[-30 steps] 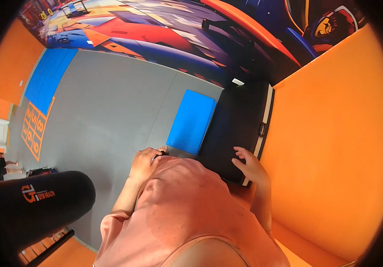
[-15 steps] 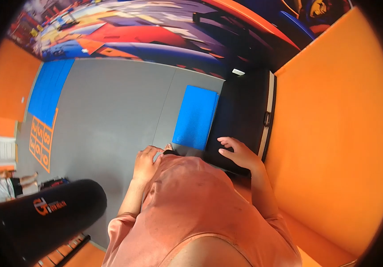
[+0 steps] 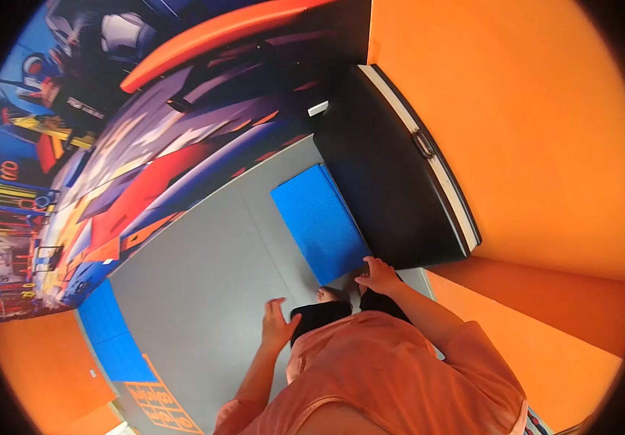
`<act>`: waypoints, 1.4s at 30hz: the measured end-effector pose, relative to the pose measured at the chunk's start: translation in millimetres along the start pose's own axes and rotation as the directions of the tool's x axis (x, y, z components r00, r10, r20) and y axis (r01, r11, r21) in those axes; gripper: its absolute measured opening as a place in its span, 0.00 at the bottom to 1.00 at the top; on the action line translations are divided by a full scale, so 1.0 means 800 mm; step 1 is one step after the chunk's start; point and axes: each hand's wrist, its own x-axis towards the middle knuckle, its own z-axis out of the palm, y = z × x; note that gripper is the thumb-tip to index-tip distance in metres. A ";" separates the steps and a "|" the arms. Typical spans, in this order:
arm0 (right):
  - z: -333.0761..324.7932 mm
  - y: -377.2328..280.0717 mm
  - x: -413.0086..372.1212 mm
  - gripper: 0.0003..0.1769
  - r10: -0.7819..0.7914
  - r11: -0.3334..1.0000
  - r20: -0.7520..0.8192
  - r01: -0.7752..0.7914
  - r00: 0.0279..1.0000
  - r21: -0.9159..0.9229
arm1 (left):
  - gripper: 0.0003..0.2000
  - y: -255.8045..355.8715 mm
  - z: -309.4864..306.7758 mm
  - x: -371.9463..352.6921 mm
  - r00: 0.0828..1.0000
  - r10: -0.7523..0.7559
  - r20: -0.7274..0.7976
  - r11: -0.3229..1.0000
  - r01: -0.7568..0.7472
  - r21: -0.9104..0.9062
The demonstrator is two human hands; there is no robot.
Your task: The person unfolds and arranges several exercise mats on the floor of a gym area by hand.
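Observation:
My left hand (image 3: 278,325) hangs in the air over the grey floor (image 3: 211,283), fingers apart and holding nothing. It is close to my left knee in black trousers (image 3: 319,315). My right hand (image 3: 379,276) is also empty, its fingers spread, in front of my right leg. Below and beyond it, a blue foam mat (image 3: 316,221) lies on the floor, seeming to be stacked in layers. Beside that mat stands a large black padded block (image 3: 399,181) with a pale strip and a handle (image 3: 424,143). My bare foot (image 3: 329,294) shows near the mat's closest corner.
An orange wall (image 3: 515,145) rises behind the black block on the right. A colourful mural wall (image 3: 174,159) runs along the far side. More blue matting (image 3: 115,330) lies at the far left, beside an orange number grid (image 3: 158,406) on the floor.
My view has turned left and my body stands differently, so both feet now show. My left hand has moved off the shirt side into the air. The black punching bag has left the view.

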 end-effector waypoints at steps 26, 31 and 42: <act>0.371 0.192 0.683 0.49 -0.046 0.945 -0.685 -0.192 0.727 -0.267 | 0.54 -0.453 0.630 0.470 0.611 -0.492 -0.620 0.810 0.583 -0.067; 0.364 0.204 0.675 0.51 -0.070 0.946 -0.619 -0.144 0.782 -0.289 | 0.57 -0.459 0.611 0.459 0.654 -0.593 -0.471 0.794 0.572 -0.205; 0.131 0.151 0.561 0.48 -0.087 0.648 0.142 -0.052 0.986 0.760 | 0.34 -0.396 0.380 0.449 0.907 -0.413 0.086 0.350 0.245 -0.904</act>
